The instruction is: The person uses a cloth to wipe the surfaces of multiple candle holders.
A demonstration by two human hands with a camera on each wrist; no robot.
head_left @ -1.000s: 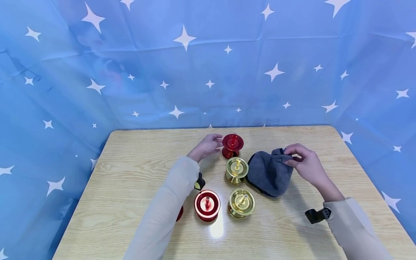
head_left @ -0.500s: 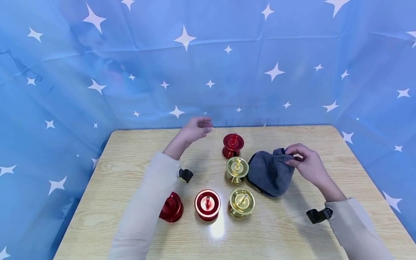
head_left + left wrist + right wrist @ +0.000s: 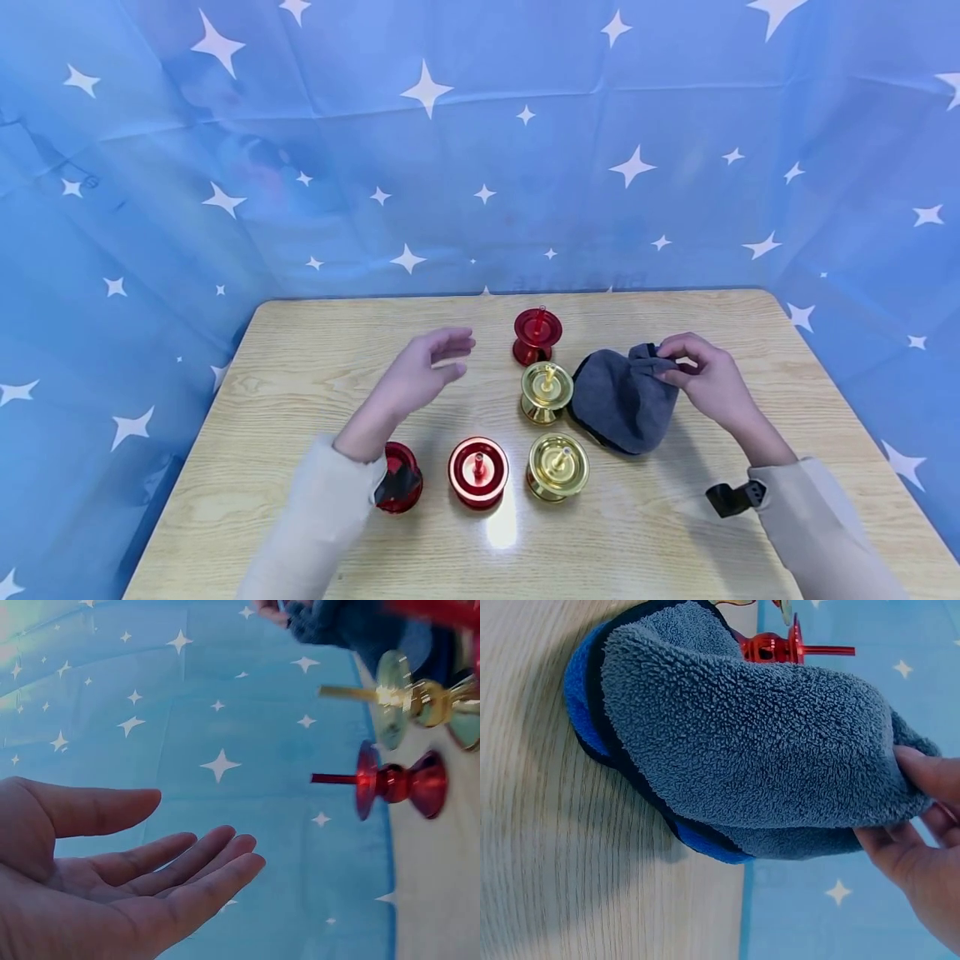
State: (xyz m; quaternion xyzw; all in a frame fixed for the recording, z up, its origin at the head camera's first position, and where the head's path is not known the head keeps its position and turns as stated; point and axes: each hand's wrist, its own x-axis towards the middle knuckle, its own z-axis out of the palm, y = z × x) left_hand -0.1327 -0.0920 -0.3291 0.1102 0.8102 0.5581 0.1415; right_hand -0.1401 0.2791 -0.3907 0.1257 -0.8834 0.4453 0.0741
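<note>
My right hand (image 3: 708, 379) pinches the gathered top of a grey towel (image 3: 626, 400), which hangs with its lower end at the table. The right wrist view shows the towel's black hem and blue underside (image 3: 581, 697). My left hand (image 3: 412, 371) hovers in the air with nothing in it, fingers loosely extended and thumb apart. To its right, at the back, stands a red candle holder (image 3: 537, 329) with a thin upright pin. In front of that is a gold candle holder (image 3: 546, 396), close beside the towel.
Nearer the front stand another gold candle holder (image 3: 558, 467) and a red one (image 3: 478, 473). One more red candle holder (image 3: 408, 500) is partly hidden under my left wrist. The wooden table (image 3: 300, 375) ends at a blue star-patterned curtain (image 3: 480, 150).
My left hand has left the back red candle holder's side, swung up and left, then come down nearer to me. The right hand and towel hold still.
</note>
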